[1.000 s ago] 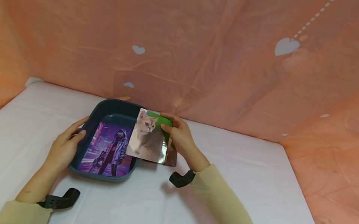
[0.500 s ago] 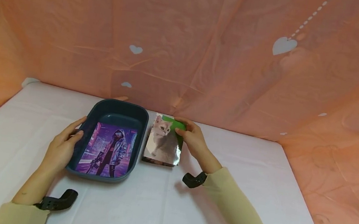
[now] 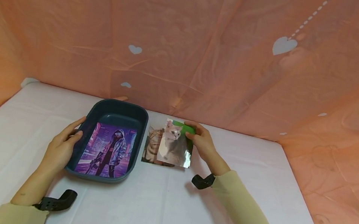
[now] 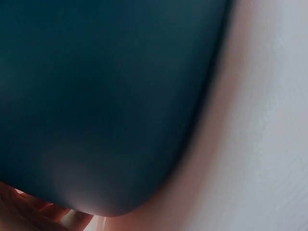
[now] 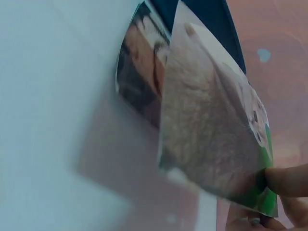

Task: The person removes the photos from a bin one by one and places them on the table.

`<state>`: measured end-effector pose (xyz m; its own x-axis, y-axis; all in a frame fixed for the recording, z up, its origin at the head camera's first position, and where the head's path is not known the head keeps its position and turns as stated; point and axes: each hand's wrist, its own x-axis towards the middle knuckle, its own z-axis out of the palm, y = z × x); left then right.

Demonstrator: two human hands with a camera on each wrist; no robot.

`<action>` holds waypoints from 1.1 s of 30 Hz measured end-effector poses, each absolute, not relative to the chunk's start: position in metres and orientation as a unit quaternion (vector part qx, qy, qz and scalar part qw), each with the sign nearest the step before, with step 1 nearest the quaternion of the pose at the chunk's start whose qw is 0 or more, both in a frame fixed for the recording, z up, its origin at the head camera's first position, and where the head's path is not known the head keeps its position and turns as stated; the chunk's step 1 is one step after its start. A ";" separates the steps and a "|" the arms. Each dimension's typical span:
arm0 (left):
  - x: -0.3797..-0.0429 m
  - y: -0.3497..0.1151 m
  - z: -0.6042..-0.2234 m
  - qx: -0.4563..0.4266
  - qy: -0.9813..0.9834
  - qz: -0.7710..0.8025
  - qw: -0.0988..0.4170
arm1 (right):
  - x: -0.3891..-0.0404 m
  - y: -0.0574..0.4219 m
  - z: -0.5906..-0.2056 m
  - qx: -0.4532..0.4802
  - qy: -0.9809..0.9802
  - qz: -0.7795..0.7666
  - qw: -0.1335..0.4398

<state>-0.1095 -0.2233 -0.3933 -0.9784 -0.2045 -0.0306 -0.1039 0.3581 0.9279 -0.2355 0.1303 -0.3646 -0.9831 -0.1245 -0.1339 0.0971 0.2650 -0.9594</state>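
Observation:
My left hand (image 3: 60, 147) grips the left side of a dark teal plastic tray (image 3: 144, 130). In the left wrist view the tray's wall (image 4: 96, 96) fills much of the picture, with some fingers (image 4: 33, 211) at its lower edge. A purple photo card (image 3: 114, 152) of a hooded figure lies in the tray. My right hand (image 3: 203, 141) pinches the upper right of a glossy cat photo (image 3: 175, 147) with green in its corner. Beneath and left of it, a brown tabby cat photo (image 3: 152, 146) lies beside the tray, partly covered. Both photos overlap in the right wrist view.
A white cloth (image 3: 139, 212) covers the table. Orange sheeting (image 3: 187, 48) with pale hearts hangs along the back and sides, close behind the tray. Black wrist cameras (image 3: 202, 181) are strapped to both wrists.
The right hand has drawn the photos from over the tray to its right. The upper cat photo has slid further right, uncovering the tabby photo. The left hand stays on the tray.

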 end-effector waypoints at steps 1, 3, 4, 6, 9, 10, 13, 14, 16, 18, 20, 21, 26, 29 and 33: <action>-0.110 -0.223 -0.393 0.094 -0.823 -0.558 0.045 | -0.236 0.133 -0.366 -0.009 0.791 -0.604 0.093; -0.110 -0.224 -0.394 0.093 -0.824 -0.557 0.046 | -0.237 0.137 -0.367 -0.010 0.794 -0.600 0.096; -0.110 -0.224 -0.394 0.093 -0.824 -0.556 0.047 | -0.237 0.139 -0.367 -0.008 0.796 -0.598 0.097; -0.110 -0.224 -0.394 0.094 -0.824 -0.557 0.049 | -0.238 0.144 -0.368 -0.005 0.801 -0.591 0.097; -0.110 -0.223 -0.394 0.095 -0.823 -0.558 0.051 | -0.240 0.150 -0.369 0.005 0.804 -0.587 0.097; -0.110 -0.223 -0.393 0.096 -0.823 -0.557 0.052 | -0.240 0.153 -0.369 0.008 0.806 -0.583 0.098; -0.110 -0.222 -0.393 0.096 -0.824 -0.555 0.052 | -0.242 0.160 -0.371 0.018 0.808 -0.580 0.099; -0.110 -0.222 -0.392 0.096 -0.825 -0.554 0.053 | -0.242 0.162 -0.371 0.021 0.810 -0.578 0.100; -0.110 -0.222 -0.392 0.096 -0.826 -0.552 0.053 | -0.244 0.166 -0.372 0.026 0.813 -0.573 0.100; -0.110 -0.223 -0.392 0.096 -0.827 -0.551 0.054 | -0.246 0.170 -0.374 0.028 0.815 -0.570 0.099; -0.110 -0.223 -0.392 0.095 -0.828 -0.550 0.054 | -0.248 0.173 -0.376 0.026 0.816 -0.569 0.098; -0.110 -0.223 -0.392 0.095 -0.828 -0.550 0.055 | -0.249 0.174 -0.377 0.026 0.817 -0.568 0.097; -0.110 -0.223 -0.392 0.093 -0.829 -0.549 0.055 | -0.252 0.178 -0.381 0.034 0.811 -0.577 0.092; -0.110 -0.223 -0.391 0.092 -0.828 -0.550 0.055 | -0.254 0.178 -0.384 0.042 0.808 -0.581 0.089; -0.110 -0.223 -0.391 0.094 -0.826 -0.554 0.057 | -0.255 0.179 -0.388 0.052 0.806 -0.583 0.086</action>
